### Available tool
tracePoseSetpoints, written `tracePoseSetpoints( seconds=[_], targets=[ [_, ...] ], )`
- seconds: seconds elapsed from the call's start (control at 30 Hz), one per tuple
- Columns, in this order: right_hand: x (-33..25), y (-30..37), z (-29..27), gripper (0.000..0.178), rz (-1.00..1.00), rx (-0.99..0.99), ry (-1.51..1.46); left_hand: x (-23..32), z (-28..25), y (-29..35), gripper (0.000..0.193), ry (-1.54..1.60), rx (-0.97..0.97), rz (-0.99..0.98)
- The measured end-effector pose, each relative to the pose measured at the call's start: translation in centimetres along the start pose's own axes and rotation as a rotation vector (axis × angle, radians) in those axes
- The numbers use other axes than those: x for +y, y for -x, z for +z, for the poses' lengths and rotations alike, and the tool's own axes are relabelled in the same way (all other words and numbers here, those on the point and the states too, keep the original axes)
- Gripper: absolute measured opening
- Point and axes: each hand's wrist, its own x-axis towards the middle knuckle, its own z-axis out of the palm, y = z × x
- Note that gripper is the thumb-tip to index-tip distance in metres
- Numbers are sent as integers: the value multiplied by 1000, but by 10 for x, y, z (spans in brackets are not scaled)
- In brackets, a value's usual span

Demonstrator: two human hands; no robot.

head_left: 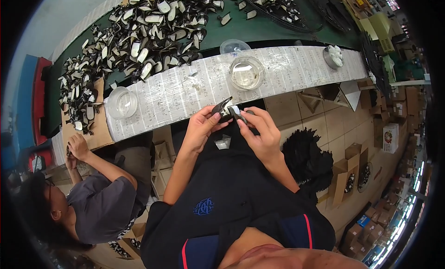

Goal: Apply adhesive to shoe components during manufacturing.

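Observation:
In front of my chest, just off the near edge of the table, my left hand [202, 125] is closed round a small curved black shoe heel [221, 109] with a pale face. My right hand [260, 132] is closed too, its thumb and fingers pinching a dark part [238, 114] against the heel's right side. A white patch shows between the two hands. Whether the dark part belongs to the same heel, I cannot tell. Past my hands, a clear round bowl [247, 86] rests on the paper-covered table edge [185, 95].
Many black heels with pale faces [143, 41] are heaped at the far left. A clear tub [122, 103] and a small cup of white material [333, 56] stand along the table edge. A co-worker [99, 199] sits at my left. Black cloth [308, 157] lies at my right.

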Motion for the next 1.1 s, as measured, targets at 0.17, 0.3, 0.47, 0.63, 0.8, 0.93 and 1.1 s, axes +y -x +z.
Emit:
tracePoseSetpoints(
  seconds=[0.17, 0.3, 0.47, 0.63, 0.8, 0.93, 1.1],
  targets=[
    [1, 3, 6, 25, -28, -40, 26, -1, 0, -2, 27, 6, 16, -13],
    [2, 3, 4, 26, -31, -38, 56, 0, 1, -2, 26, -5, 15, -11],
    [6, 3, 2, 26, -33, -7, 115, 4, 1, -1, 26, -20, 19, -15],
    [13, 2, -3, 25, 26, 38, 196, 2, -1, -1, 29, -35, 16, -1],
    [16, -2, -9, 24, 69, 87, 150, 1, -2, -1, 30, -28, 36, -8],
    [7, -4, -9, 24, 54, 75, 123, 0, -3, -2, 30, -18, 37, -15],
    [-3, -1, 2, 25, 41, -21, 27, 0, -1, -4, 26, 9, 47, -15]
  ],
)
